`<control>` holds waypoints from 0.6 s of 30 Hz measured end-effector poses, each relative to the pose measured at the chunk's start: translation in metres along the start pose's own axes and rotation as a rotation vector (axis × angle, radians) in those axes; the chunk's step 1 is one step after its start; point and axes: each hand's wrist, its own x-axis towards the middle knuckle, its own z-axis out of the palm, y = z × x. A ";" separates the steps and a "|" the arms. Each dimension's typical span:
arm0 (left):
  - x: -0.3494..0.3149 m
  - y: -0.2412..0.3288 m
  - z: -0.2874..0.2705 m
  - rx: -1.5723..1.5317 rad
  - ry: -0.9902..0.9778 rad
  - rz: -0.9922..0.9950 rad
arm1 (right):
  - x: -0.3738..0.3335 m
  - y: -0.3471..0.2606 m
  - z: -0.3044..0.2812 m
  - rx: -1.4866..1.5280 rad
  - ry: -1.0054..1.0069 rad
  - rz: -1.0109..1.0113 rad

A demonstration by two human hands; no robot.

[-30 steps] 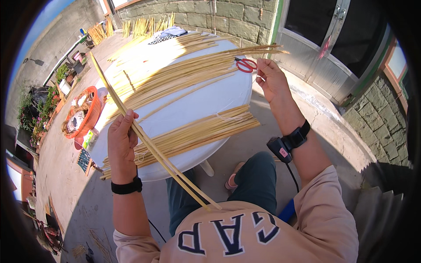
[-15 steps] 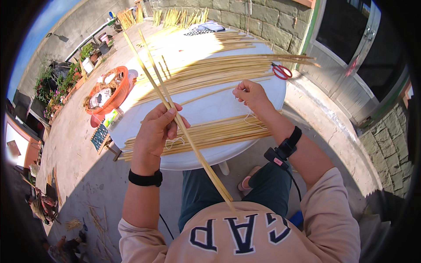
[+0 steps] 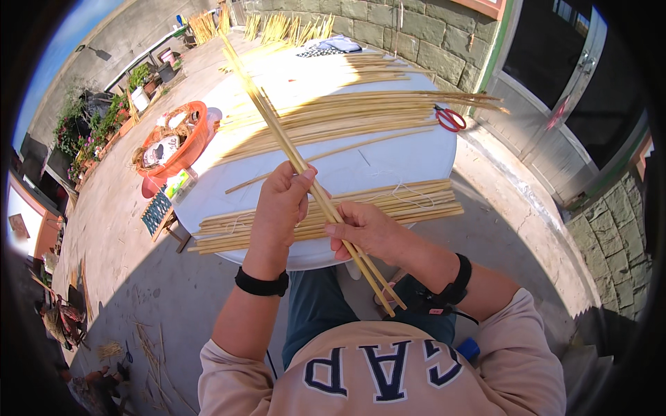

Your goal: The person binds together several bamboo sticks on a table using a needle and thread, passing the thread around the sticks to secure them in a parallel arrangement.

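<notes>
My left hand point(image 3: 281, 208) is closed around a few long, pale yellow straw stalks point(image 3: 267, 111) above the near side of the table. My right hand point(image 3: 361, 229) pinches the same stalks lower down, close to my body. Their far ends lie together, while the near ends fork apart. Under my hands, a row of similar stalks point(image 3: 409, 210) runs along the table's near edge, with loops of white thread point(image 3: 416, 199) over it. Beyond the row are a single loose stalk point(image 3: 326, 158) and a thin, dark needle-like piece point(image 3: 364, 158).
More stalks point(image 3: 347, 111) cover the far half of the round white table point(image 3: 229, 182). Red-handled scissors point(image 3: 451, 119) lie at its right edge, and a folded cloth point(image 3: 333, 46) at the back. An orange basin point(image 3: 199, 139) holding bundles stands left. A glazed door point(image 3: 548, 76) is at right.
My right hand has come from the table's right side to the held stalks and gripped them. The stalks' far ends have closed together and their near ends spread. My left hand has shifted slightly right.
</notes>
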 end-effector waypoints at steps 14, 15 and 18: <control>0.005 0.000 -0.078 0.201 0.339 0.221 | -0.006 0.016 -0.119 0.515 0.225 0.023; 0.004 -0.001 -0.093 0.159 0.361 0.289 | -0.008 0.018 -0.127 0.568 0.270 0.027; 0.000 -0.004 -0.140 0.257 0.649 0.233 | -0.015 0.020 -0.141 0.591 0.336 -0.038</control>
